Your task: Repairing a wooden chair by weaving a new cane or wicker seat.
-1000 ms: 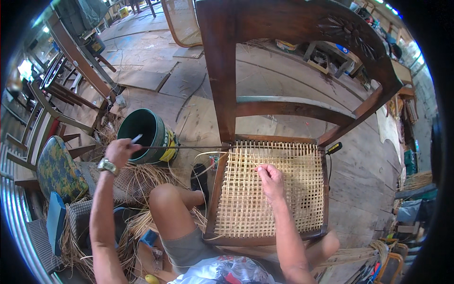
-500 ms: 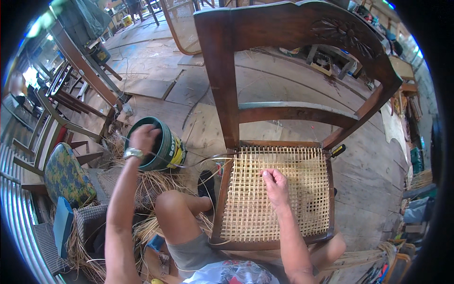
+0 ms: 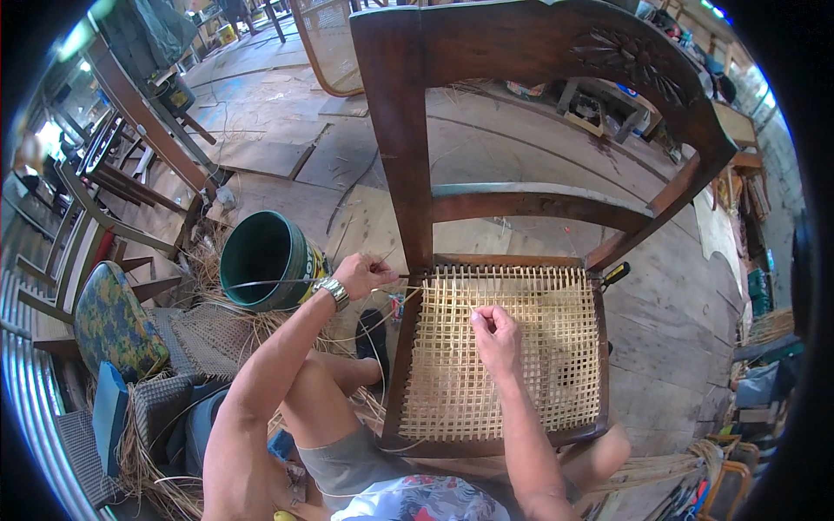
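Observation:
A dark wooden chair [image 3: 401, 130] with a carved top rail stands before me, its cane seat [image 3: 460, 399] woven in an open grid of pale strips. Near the far left corner of the seat, my left hand [image 3: 365, 276] is closed in a pinch on a thin cane strand [image 3: 261, 283], which stretches left across the bucket's mouth. My right hand [image 3: 498, 340] hovers over the middle of the weave, thumb and fingers pressed together; what they hold, if anything, is too small to make out.
A green bucket [image 3: 304, 260] stands left of the chair. A black-and-yellow tool handle [image 3: 615, 275] juts from the seat's far right corner. Loose cane and a camouflage-patterned cushion [image 3: 117, 321] lie at left, beside other chair frames [image 3: 78, 243].
My left hand has come from over the bucket rightward to the seat's corner, drawing the strand along. The right hand stays over the weave, fingers curled closer together.

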Demonstrator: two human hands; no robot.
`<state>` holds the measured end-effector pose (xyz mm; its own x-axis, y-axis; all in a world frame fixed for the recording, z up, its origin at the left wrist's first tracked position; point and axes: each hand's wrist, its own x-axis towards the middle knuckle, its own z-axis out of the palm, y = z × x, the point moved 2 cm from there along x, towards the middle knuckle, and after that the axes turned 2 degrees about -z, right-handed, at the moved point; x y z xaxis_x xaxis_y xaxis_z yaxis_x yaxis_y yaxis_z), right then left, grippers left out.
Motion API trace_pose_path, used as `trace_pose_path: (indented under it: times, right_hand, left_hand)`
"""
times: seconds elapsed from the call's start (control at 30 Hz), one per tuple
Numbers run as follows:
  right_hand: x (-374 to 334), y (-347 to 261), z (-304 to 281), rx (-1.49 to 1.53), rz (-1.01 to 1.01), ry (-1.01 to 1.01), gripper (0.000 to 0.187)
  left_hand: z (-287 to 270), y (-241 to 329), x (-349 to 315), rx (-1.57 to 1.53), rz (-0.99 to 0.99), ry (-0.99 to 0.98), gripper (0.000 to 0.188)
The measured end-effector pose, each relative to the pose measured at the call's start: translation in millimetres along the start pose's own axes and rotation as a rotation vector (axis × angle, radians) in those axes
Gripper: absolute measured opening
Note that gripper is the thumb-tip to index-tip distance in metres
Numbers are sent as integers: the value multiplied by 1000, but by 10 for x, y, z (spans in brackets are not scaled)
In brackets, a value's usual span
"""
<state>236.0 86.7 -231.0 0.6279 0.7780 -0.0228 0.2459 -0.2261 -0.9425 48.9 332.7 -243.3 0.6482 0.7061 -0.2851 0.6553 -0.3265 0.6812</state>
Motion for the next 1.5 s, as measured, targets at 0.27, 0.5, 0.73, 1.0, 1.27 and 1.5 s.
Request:
trace_pose_path:
  times: [0.27,0.5,0.73,1.0,1.27,1.5]
  right_hand:
    - [28,38,-74,-41,9,-55,10]
    - [239,-112,8,-141,-209,-75,8]
    - [563,-172,491,-329,-427,-59,10]
    - [647,-253,723,-344,-547,-54,8]
    - [633,-281,783,-418,-694,1,10]
    - [634,-266,743,-364,-734,-5,8]
  left_hand:
    - [-140,-133,-44,45,-32,45,37]
    - [-351,-226,-175,37,-173,97,35]
    - [-151,-544,-111,125,-101,152,38]
    - [120,158,-109,-91,16,47,40]
    - [179,274,-225,-379,-93,127,35]
    - [165,390,-227,-322,-79,192,26]
